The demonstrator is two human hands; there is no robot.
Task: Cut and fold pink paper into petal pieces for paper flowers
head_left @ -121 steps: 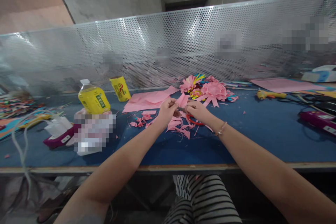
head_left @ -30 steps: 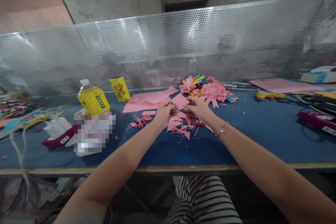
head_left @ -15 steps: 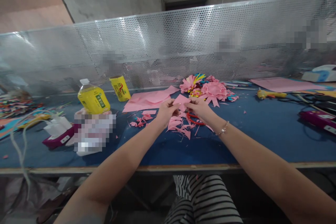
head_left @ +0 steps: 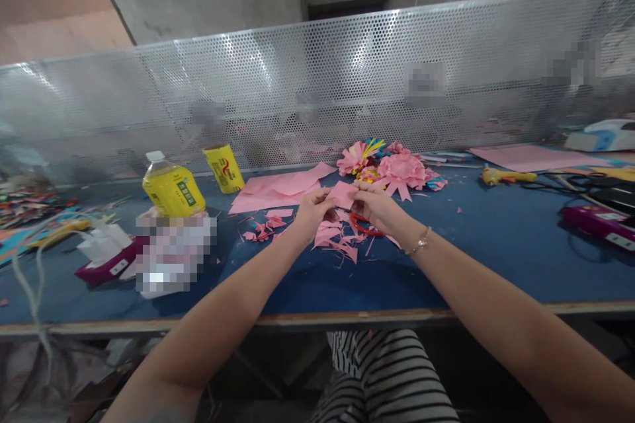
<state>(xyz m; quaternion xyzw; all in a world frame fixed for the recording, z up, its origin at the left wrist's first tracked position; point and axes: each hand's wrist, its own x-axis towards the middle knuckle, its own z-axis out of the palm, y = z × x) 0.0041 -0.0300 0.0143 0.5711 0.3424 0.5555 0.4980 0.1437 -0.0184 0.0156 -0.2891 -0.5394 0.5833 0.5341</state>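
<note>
A small piece of pink paper (head_left: 343, 193) is held up between my two hands, a little above the blue table (head_left: 307, 287). My left hand (head_left: 315, 210) pinches its left edge; my right hand (head_left: 376, 206) grips the right edge. Beneath them lie pink paper scraps (head_left: 333, 238) and a red-handled tool (head_left: 364, 225), partly hidden by my right hand. Larger pink sheets (head_left: 278, 188) are spread just beyond my left hand. Behind my right hand sits a heap of pink, yellow and blue paper flowers (head_left: 401, 168).
At the left stand a bottle of yellow liquid (head_left: 173, 188), a yellow carton (head_left: 224, 168) and a purple power strip (head_left: 106, 268) with white plugs. A yellow glue gun (head_left: 506, 176) and cables lie right. Perforated metal panel (head_left: 278, 73) borders the back.
The view has shifted very slightly. Both hands keep hold of the pink paper in nearly the same spot, with its tilt a little different.
</note>
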